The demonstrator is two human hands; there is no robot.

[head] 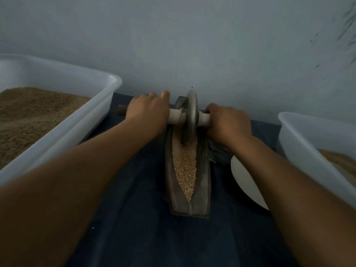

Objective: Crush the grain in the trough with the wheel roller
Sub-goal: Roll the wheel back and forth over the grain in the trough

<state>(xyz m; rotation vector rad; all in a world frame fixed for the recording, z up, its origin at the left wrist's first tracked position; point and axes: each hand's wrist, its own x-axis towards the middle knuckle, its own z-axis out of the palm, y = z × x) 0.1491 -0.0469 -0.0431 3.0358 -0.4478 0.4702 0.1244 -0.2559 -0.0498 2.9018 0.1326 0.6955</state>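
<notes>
- Crushing is under way: the wheel roller (190, 117) stands upright in the grain (184, 166) at the far end of the trough (202, 182), mid-tabletop.
- Left hand (148, 112) and right hand (226, 125) each clench an axle end, grip firm.
- Next, likely pull the wheel back along the trough, pressing evenly on both sides.

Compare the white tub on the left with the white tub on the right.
The left tub shows most of its length in frame; the right tub is cut off by the picture's edge. The left tub holds a broad heap of brown grainy material; in the right tub only a small tan patch shows. Both are white plastic with rolled rims, sit on the dark blue cloth and flank the trough.
</notes>
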